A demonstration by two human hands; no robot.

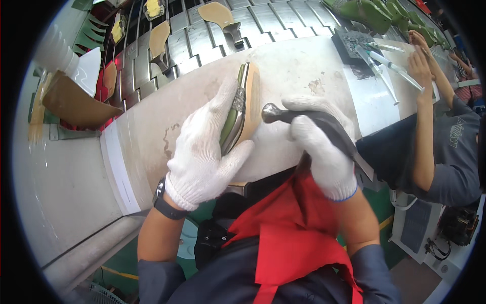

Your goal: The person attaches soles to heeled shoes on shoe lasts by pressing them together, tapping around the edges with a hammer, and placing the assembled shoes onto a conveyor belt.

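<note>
My left hand, in a white knit glove, is closed round a shoe on a green last, near the middle of the bench. The shoe is tipped on its side, its tan sole facing right and its toe pointing away from me. My gloved right hand is closed round a dark metal hammer, just right of the shoe and apart from it. The hammer's rounded, shiny end points left toward the sole; its flat, flared end points down to the right. Its handle is hidden by my hand.
Beyond the pale bench runs a slatted metal conveyor carrying tan soles. Syringe-like tubes lie by a dark block at right. Green lasts stand behind. Close on the right is a co-worker's arm.
</note>
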